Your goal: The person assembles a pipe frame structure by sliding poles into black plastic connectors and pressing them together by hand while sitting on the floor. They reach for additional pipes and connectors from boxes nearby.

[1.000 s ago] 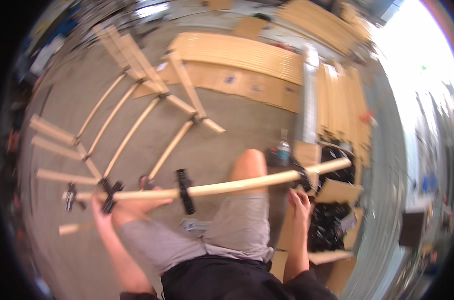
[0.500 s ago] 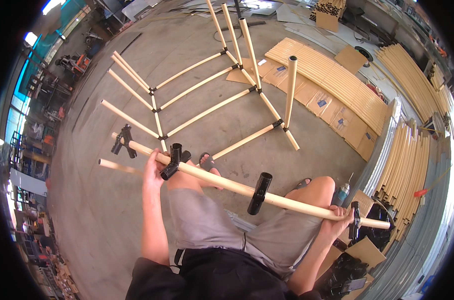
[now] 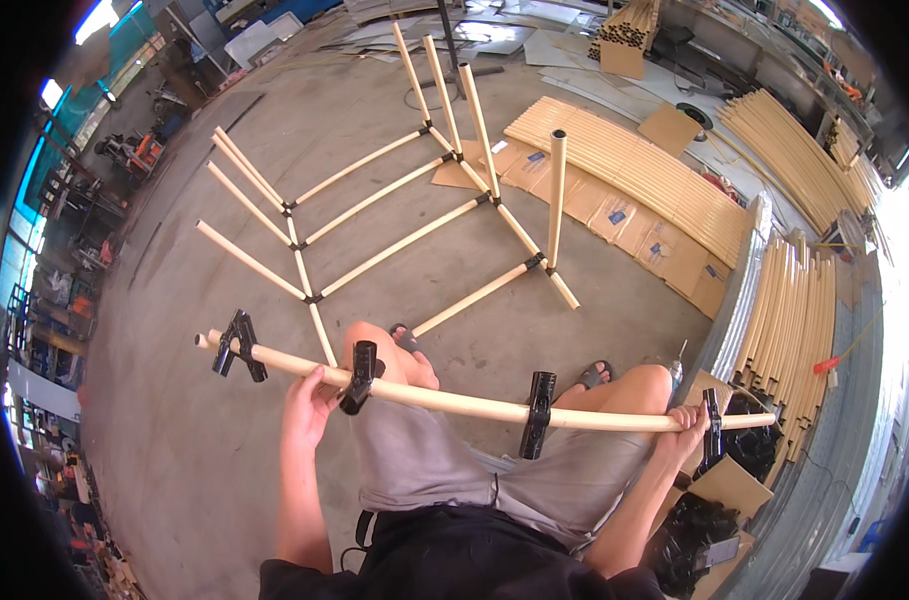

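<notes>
A long cream pipe (image 3: 465,403) lies across my lap, held in both hands. My left hand (image 3: 312,405) is closed on it near the left end, between two black pipe joints: the outer joint (image 3: 240,346) and the inner joint (image 3: 360,378). A third black joint (image 3: 540,415) sits right of the middle. My right hand (image 3: 683,430) grips the pipe just left of a fourth joint (image 3: 713,428), with the right end sticking out past it. On the floor beyond my feet stands a frame (image 3: 403,247) of cream pipes and black joints, several of its pipes pointing up.
Cream pipes (image 3: 615,180) lie in a row on cardboard at the far right. More pipes (image 3: 775,320) are bundled at my right, beside grey metal lengths. Black joints (image 3: 690,535) fill a carton by my right arm. A pale blue tool (image 3: 677,375) with a thin tip stands past my right knee.
The pipe's left end has come down and nearer while its right end has risen slightly, so it lies more level. Both hands keep hold of it. The view has shifted a little.
</notes>
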`<state>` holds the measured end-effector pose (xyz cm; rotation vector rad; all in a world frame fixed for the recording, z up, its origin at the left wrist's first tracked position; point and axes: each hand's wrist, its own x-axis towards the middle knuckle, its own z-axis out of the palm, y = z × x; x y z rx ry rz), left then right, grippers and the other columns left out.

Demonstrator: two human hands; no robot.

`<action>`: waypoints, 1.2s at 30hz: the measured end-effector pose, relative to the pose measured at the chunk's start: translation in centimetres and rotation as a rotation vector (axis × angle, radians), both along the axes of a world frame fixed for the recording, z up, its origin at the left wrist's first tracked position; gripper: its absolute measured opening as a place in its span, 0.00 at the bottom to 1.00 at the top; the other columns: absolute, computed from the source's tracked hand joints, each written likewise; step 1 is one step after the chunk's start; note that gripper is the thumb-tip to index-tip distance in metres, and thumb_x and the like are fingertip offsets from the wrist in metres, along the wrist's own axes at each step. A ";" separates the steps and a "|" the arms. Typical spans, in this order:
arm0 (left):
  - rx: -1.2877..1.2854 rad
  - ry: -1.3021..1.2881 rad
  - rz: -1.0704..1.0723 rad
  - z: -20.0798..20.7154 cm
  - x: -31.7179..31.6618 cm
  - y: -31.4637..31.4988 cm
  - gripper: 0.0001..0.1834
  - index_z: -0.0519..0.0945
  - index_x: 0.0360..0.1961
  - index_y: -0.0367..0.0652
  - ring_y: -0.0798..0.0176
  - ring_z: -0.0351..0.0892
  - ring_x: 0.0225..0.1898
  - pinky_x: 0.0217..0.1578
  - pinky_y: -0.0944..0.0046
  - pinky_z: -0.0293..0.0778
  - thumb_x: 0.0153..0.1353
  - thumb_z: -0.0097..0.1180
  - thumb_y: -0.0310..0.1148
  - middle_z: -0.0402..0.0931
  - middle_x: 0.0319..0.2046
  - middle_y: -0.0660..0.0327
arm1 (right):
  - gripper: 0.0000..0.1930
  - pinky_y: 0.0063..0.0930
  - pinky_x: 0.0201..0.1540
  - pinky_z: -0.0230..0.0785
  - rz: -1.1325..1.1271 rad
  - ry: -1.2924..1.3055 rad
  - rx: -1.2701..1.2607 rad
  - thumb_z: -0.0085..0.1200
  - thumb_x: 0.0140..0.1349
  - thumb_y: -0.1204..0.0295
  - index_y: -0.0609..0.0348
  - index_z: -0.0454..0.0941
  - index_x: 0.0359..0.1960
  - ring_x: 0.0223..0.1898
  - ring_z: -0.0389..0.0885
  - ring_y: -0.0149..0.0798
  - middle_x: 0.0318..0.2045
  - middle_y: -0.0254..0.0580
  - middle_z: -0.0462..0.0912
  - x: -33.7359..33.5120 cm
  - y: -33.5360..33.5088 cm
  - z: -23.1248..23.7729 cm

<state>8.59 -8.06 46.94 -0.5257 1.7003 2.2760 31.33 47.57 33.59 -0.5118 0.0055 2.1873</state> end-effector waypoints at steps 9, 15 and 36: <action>-0.984 0.675 -0.705 8.9 3.9 15.2 0.21 0.76 0.42 0.29 0.52 0.83 0.38 0.39 0.54 0.78 0.66 0.58 0.42 0.81 0.35 0.49 | 0.13 0.17 0.17 0.57 0.017 -0.241 0.105 0.53 0.68 0.69 0.50 0.67 0.25 0.14 0.57 0.20 0.14 0.22 0.59 -1.3 -0.1 3.9; -0.957 0.446 -1.324 -0.6 5.0 22.1 0.32 0.73 0.31 0.33 0.39 0.81 0.31 0.33 0.47 0.73 0.62 0.55 0.59 0.79 0.25 0.43 | 0.10 0.28 0.39 0.69 0.275 -0.141 0.281 0.59 0.65 0.65 0.55 0.73 0.39 0.31 0.72 0.31 0.30 0.35 0.73 -1.7 -0.1 1.7; -0.543 0.212 -1.098 8.0 0.4 7.8 0.18 0.79 0.40 0.36 0.76 0.61 0.20 0.22 0.68 0.58 0.64 0.62 0.43 0.68 0.18 0.69 | 0.39 0.48 0.53 0.69 0.370 -2.151 1.059 0.68 0.43 0.56 0.67 0.71 0.55 0.49 0.79 0.62 0.45 0.64 0.81 1.5 4.9 -20.5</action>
